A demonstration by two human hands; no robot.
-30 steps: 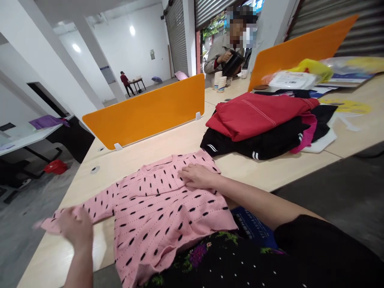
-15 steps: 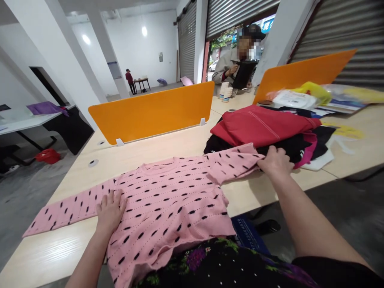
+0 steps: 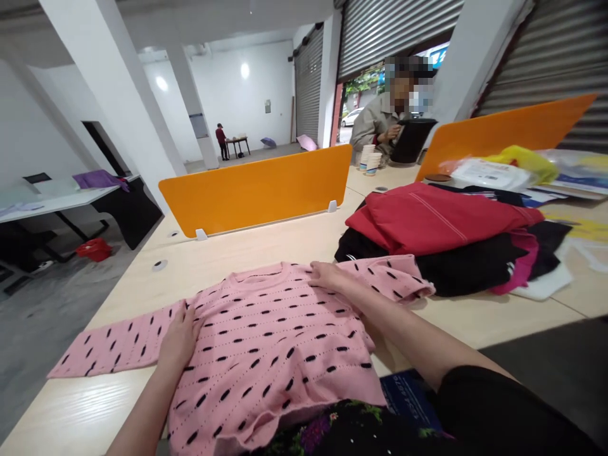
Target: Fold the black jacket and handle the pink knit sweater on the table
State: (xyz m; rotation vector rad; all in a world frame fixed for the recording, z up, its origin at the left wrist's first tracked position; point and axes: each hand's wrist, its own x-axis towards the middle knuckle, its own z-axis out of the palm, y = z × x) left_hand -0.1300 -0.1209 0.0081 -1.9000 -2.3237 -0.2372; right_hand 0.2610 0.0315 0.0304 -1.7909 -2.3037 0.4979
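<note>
A pink knit sweater (image 3: 270, 342) with black dashes lies spread over the table, its lower hem hanging over the front edge towards my lap. My left hand (image 3: 178, 335) rests on the sweater beside the left sleeve joint, fingers extended and only lightly bent. At the opposite shoulder, just right of the neckline, my right hand (image 3: 327, 277) has its fingers closed on the knit. My right forearm crosses above that side of the sweater. The right sleeve stretches out beyond it, its cuff beside a pile of clothes.
Red cloth (image 3: 437, 218) tops the pile of black garments (image 3: 460, 275) at right. Orange dividers (image 3: 256, 193) stand along the table (image 3: 137, 294). Paper cups (image 3: 369, 159) stand near a person (image 3: 373, 123) holding a black container (image 3: 412, 142). Plastic-wrapped packs (image 3: 494, 174) lie at far right.
My right hand has let go of the right cuff and moved left to the shoulder by the neckline. The right sleeve now lies on the table. My left hand has shifted slightly, fingers closer together.
</note>
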